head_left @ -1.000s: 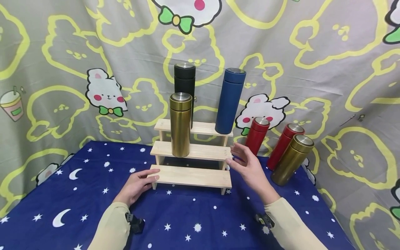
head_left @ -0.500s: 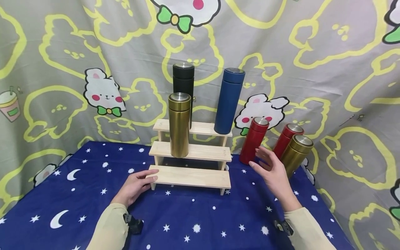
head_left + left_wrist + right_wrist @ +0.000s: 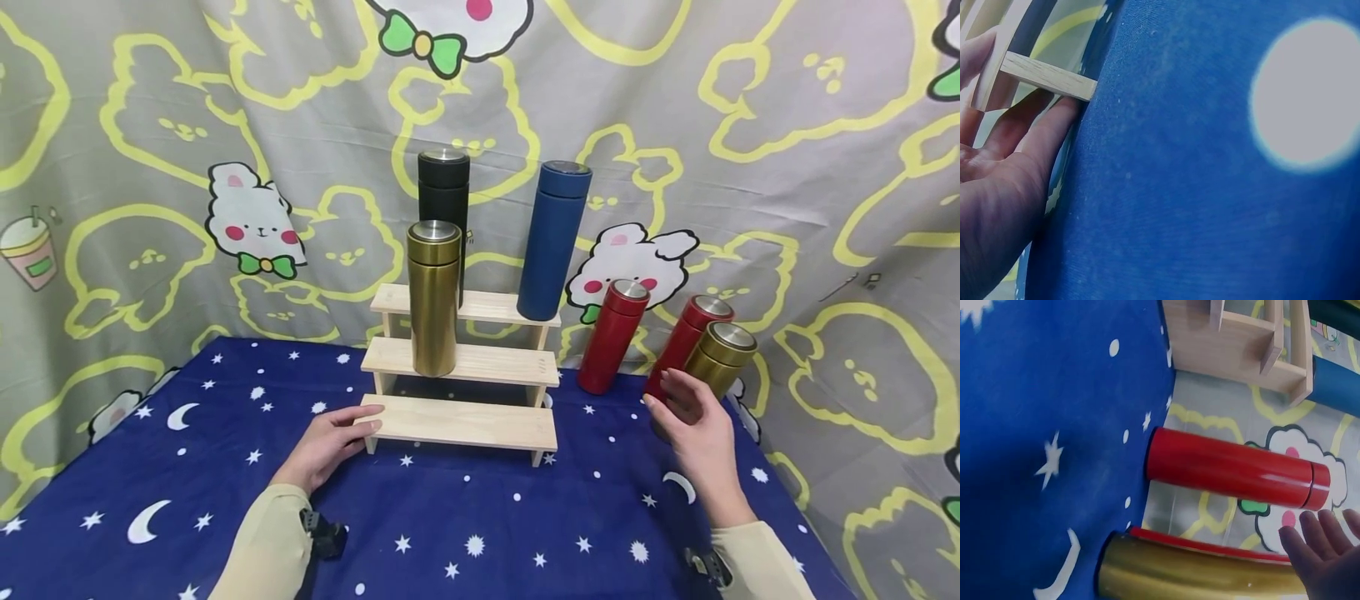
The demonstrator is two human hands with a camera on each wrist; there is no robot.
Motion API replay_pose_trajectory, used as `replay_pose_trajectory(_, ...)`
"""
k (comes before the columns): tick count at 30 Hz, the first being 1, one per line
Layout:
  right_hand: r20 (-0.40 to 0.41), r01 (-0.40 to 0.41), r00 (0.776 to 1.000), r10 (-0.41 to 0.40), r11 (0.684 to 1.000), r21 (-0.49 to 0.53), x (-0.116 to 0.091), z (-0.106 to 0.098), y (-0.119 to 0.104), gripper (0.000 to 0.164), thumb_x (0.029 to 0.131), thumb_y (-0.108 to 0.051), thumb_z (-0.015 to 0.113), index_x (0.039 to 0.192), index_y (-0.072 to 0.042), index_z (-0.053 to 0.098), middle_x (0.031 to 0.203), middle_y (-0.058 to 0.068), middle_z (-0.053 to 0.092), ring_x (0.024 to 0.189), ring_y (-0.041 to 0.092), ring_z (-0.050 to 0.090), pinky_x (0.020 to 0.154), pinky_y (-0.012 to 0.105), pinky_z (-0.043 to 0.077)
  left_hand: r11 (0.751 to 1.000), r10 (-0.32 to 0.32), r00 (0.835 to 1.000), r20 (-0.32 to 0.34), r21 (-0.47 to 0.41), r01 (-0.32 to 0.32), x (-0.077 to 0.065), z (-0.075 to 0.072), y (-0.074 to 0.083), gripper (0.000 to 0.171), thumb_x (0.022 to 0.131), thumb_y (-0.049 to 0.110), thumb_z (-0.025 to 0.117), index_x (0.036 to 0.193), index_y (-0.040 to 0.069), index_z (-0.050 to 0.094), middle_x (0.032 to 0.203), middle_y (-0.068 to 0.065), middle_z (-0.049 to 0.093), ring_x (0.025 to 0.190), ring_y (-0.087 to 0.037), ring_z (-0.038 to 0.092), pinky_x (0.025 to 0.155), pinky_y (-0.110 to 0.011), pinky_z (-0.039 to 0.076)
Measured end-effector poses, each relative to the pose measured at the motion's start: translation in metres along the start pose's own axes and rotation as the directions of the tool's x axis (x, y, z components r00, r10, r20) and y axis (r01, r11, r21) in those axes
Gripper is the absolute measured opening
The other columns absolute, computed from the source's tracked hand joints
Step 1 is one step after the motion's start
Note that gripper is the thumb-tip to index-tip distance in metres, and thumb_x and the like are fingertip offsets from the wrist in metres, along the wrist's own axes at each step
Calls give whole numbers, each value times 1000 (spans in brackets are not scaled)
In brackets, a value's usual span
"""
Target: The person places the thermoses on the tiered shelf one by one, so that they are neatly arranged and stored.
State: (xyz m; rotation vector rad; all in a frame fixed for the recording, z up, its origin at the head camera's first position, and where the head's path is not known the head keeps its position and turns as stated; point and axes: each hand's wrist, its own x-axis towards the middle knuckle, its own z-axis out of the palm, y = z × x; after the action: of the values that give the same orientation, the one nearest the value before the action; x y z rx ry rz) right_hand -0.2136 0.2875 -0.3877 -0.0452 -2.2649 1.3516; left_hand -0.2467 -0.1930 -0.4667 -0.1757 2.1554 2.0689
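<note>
My left hand (image 3: 322, 446) grips the left end of the lowest tier of a wooden three-step display stand (image 3: 480, 425). In the left wrist view its thumb lies over the board and its fingers reach beneath, beside the leg. My right hand (image 3: 705, 442) is at the right, fingers apart and loosely bent, in front of a gold thermos bottle (image 3: 722, 367) and partly covering it. From the right wrist, the fingers (image 3: 1319, 540) overlap the upper part of that gold bottle without curling round it. A red thermos bottle (image 3: 686, 342) stands right behind the gold one.
Another red thermos (image 3: 611, 342) stands between the stand and the right-hand pair. On the top tier are a black thermos (image 3: 444, 196) and a blue one (image 3: 553, 250); a second gold thermos (image 3: 433, 317) occupies the middle tier. A patterned curtain (image 3: 315, 125) hangs behind the blue cloth (image 3: 420, 533).
My right hand has moved rightward from beside the stand, past the nearer red thermos, to the gold one at the right. The left hand has stayed on the stand.
</note>
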Motion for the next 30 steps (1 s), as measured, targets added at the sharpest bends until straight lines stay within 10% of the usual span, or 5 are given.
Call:
replay_pose_trajectory(15,-229,-98,969,99,995,17,-6,-26,30,46,88,-12,75,129,-1,55,117,3,62,102,2,55,84,9,46,1000,10,1000,0,14,-10,4,1,5,52,86,23,79,131,1,63,146,-20,42,113,-22,58,100,-41,46)
replay_pose_trajectory(30,-236,-224,951,199,971,-87,2,-31,39,62,90,-25,72,138,3,43,133,16,38,121,33,45,103,42,43,1000,-3,1000,-2,-17,3,2,2,1,52,86,22,79,131,0,62,146,-20,42,112,-20,58,100,-39,47)
